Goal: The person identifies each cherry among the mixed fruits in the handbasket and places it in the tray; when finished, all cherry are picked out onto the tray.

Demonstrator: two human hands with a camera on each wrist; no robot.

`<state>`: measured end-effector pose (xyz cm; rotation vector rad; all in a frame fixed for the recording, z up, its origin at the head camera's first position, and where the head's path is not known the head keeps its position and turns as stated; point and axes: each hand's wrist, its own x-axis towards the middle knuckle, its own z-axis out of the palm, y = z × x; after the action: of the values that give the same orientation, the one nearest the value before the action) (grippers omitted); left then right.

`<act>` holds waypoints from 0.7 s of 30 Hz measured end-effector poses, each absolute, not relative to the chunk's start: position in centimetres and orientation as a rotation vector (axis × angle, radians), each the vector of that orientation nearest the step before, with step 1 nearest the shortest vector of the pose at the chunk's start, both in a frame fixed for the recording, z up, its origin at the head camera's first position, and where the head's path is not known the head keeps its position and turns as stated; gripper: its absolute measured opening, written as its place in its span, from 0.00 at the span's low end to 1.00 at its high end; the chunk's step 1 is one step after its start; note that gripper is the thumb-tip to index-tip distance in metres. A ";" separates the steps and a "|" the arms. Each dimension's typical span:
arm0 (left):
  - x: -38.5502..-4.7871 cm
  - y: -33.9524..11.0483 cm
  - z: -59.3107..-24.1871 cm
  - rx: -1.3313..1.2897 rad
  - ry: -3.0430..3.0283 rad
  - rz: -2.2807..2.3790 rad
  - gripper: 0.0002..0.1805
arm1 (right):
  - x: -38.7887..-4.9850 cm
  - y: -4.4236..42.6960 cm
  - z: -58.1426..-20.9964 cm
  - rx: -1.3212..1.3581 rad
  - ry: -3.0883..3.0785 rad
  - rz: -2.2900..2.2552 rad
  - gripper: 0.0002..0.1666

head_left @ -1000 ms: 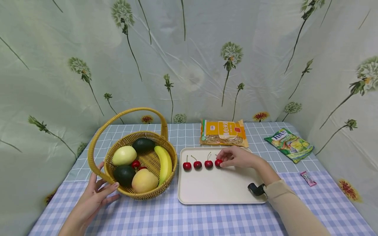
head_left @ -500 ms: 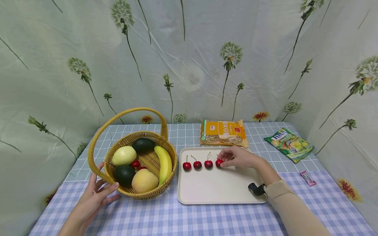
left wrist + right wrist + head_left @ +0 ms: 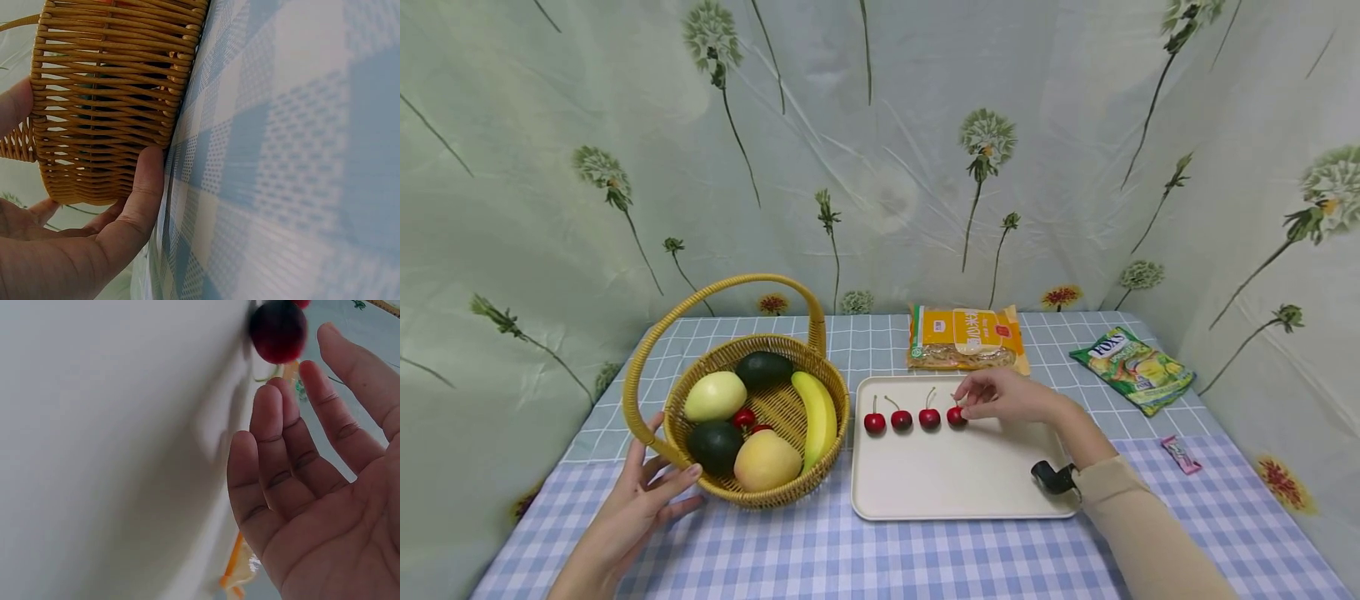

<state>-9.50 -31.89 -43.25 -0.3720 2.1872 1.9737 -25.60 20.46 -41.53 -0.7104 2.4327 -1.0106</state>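
1. The basket is touched at its near left side by the left hand; the fingers are spread, with the thumb tip laid low against the woven wall.
2. A banana, a peach, a pale green fruit, two dark green fruits and small red fruits are held in the basket.
3. The rightmost cherry is set on the cream tray, in a row with three other cherries.
4. The right hand is poised just beside that cherry, its fingers loosely bent, the thumb parted from the index finger; whether the cherry is touched cannot be told.
5. An orange packet is placed behind the tray.
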 end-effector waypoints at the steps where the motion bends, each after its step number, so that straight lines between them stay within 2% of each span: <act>1: -9.5 -31.9 -43.3 -0.370 2.188 1.975 0.58 | -25.7 20.5 -41.3 -0.726 2.441 -1.009 0.13; 9: -9.3 -31.9 -43.3 -0.351 2.184 1.992 0.59 | -26.5 19.8 -39.5 -0.803 2.428 -1.046 0.15; 21: -9.2 -31.8 -43.3 -0.335 2.195 2.017 0.59 | -27.0 15.6 -36.6 -0.896 2.422 -0.987 0.18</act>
<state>-9.23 -31.75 -43.31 -0.3352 2.1949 2.0171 -26.98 15.62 -36.57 -0.8963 2.4220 -0.9866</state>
